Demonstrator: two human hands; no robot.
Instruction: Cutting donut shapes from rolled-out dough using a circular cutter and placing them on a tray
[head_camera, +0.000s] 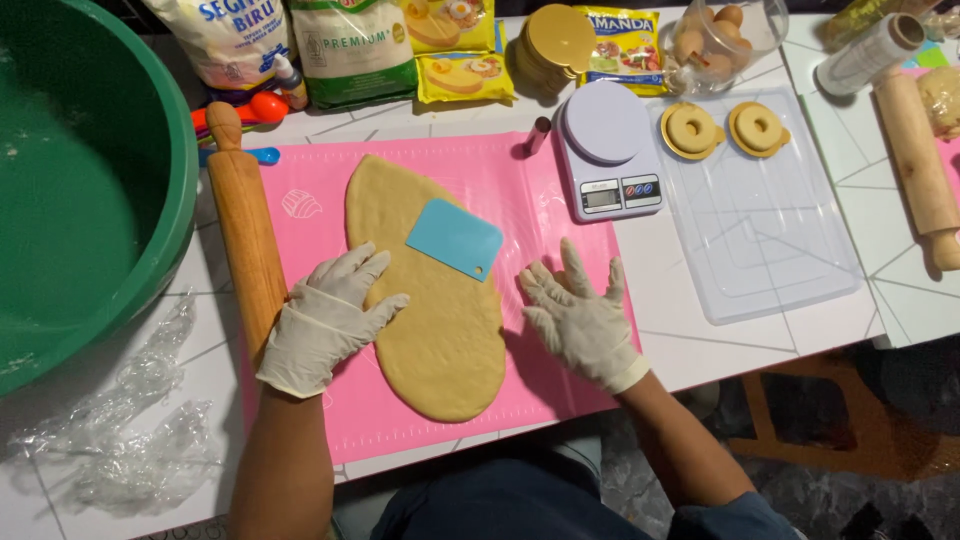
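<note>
Basin: a large green plastic tub is seen at the far left, smooth-walled and round.
Film: crumpled clear plastic wrap is seen at 7 o'clock from the left hand, on the white tiled table.
Pin: a wooden rolling pin is laid on the left edge of the pink mat, its long axis running 12 to 6 o'clock, just beside the left hand.
Left hand: gloved in pale latex, it is spread flat with fingers wide, nothing gripped, and pressed on the left edge of the dough.
Dough: a tan, smooth, rolled-out oval sheet is laid on the mat, its long axis running from 11 to 5 o'clock; it is touched by the left hand and lies at 9 o'clock from the right hand.
Scraper: a flat light-blue plastic card is rested on the upper dough, at 1 o'clock from the left hand.
Right hand: gloved, open and flat with fingers spread, it is set on the mat just beside the dough, nothing held.
Scale: a pale lilac kitchen scale is set at 12 o'clock from the right hand.
Tray: a clear plastic tray is seen further right, with two yellow ring cutters at its far edge.
</note>
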